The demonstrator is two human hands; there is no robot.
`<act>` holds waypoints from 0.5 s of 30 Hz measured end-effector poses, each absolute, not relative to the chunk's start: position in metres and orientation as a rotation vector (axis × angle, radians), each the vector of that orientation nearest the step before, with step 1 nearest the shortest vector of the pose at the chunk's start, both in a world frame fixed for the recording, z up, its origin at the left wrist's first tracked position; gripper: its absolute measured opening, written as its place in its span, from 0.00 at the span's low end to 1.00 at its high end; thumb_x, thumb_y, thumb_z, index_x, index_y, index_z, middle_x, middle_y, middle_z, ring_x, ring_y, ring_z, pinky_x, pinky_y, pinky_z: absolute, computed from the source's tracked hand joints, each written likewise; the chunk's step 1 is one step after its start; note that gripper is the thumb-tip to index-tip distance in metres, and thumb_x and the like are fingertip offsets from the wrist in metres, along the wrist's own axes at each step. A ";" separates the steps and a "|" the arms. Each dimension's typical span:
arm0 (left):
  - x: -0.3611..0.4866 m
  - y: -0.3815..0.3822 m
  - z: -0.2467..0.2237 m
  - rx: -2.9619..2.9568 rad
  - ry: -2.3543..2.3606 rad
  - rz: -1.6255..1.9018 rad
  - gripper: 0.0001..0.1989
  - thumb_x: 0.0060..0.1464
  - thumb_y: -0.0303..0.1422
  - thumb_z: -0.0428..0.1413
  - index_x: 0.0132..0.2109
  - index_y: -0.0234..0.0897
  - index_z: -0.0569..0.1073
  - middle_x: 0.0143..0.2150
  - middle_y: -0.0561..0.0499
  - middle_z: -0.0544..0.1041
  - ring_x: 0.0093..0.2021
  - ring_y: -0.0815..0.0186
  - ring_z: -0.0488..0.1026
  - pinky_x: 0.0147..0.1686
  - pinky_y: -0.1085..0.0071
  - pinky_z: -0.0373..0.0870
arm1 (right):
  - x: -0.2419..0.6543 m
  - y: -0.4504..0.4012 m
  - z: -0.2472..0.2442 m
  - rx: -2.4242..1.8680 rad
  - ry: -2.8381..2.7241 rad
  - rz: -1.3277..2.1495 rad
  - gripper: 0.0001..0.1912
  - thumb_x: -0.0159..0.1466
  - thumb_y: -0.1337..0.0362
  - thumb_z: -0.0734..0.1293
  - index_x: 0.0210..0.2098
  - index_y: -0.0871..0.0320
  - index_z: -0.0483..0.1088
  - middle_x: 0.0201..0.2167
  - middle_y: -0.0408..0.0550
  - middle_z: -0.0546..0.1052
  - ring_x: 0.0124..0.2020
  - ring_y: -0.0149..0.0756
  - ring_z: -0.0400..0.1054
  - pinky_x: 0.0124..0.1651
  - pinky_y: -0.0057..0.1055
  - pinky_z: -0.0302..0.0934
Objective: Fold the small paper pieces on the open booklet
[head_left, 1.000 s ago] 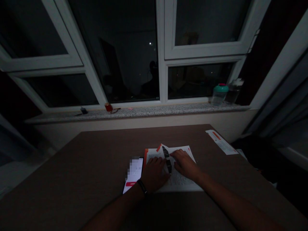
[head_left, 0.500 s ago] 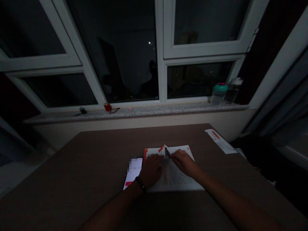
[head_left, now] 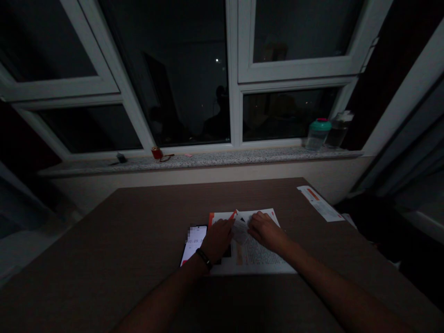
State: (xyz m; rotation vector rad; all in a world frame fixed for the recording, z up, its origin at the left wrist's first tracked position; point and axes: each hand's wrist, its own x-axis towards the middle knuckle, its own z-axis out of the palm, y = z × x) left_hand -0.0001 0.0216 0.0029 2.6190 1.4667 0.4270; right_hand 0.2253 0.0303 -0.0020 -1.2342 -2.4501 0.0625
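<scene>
Printed sheet [head_left: 260,252] w/ orange edge, part folded, flat on table [head_left: 149,222].

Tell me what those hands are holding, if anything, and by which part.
The left hand and right hand flank the raised fold of the printed paper, near its top edge; whether they grip or merely press it cannot be told.

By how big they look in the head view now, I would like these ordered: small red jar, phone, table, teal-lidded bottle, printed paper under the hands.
1. Table
2. Printed paper
3. Phone and teal-lidded bottle: too close to rank; the phone is partly hidden
4. Small red jar
</scene>
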 end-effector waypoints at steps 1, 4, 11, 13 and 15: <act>-0.001 0.023 0.002 2.627 1.467 0.409 0.20 0.61 0.25 0.50 0.60 0.37 0.63 0.51 0.46 0.73 0.51 0.58 0.67 0.52 0.62 0.64 | 0.225 0.031 -0.001 -1.233 -2.461 0.054 0.04 0.66 0.66 0.65 0.34 0.59 0.69 0.36 0.49 0.71 0.43 0.41 0.62 0.45 0.35 0.55; -0.003 0.025 0.001 2.634 1.422 0.401 0.21 0.61 0.23 0.51 0.60 0.38 0.63 0.49 0.47 0.72 0.49 0.59 0.67 0.50 0.64 0.64 | 0.225 0.035 -0.001 -1.224 -2.480 0.056 0.04 0.65 0.66 0.67 0.34 0.58 0.69 0.36 0.48 0.71 0.43 0.41 0.62 0.44 0.35 0.54; -0.007 0.035 -0.003 2.600 1.312 0.434 0.23 0.60 0.21 0.49 0.61 0.38 0.62 0.48 0.48 0.73 0.48 0.61 0.68 0.50 0.66 0.64 | 0.227 0.040 -0.003 -1.215 -2.505 0.089 0.03 0.64 0.69 0.68 0.33 0.58 0.69 0.37 0.48 0.71 0.43 0.41 0.62 0.44 0.34 0.53; -0.008 0.037 -0.004 2.598 1.297 0.439 0.22 0.60 0.21 0.48 0.60 0.38 0.63 0.48 0.48 0.73 0.48 0.61 0.68 0.50 0.66 0.64 | 0.228 0.040 -0.003 -1.209 -2.508 0.099 0.03 0.64 0.70 0.68 0.34 0.58 0.69 0.36 0.47 0.71 0.43 0.40 0.62 0.44 0.34 0.53; -0.008 0.037 -0.004 2.607 1.293 0.447 0.20 0.60 0.21 0.47 0.58 0.38 0.65 0.47 0.47 0.73 0.48 0.62 0.68 0.50 0.66 0.64 | 0.229 0.039 -0.002 -1.201 -2.506 0.098 0.03 0.64 0.70 0.67 0.34 0.58 0.69 0.36 0.47 0.71 0.43 0.40 0.62 0.44 0.34 0.53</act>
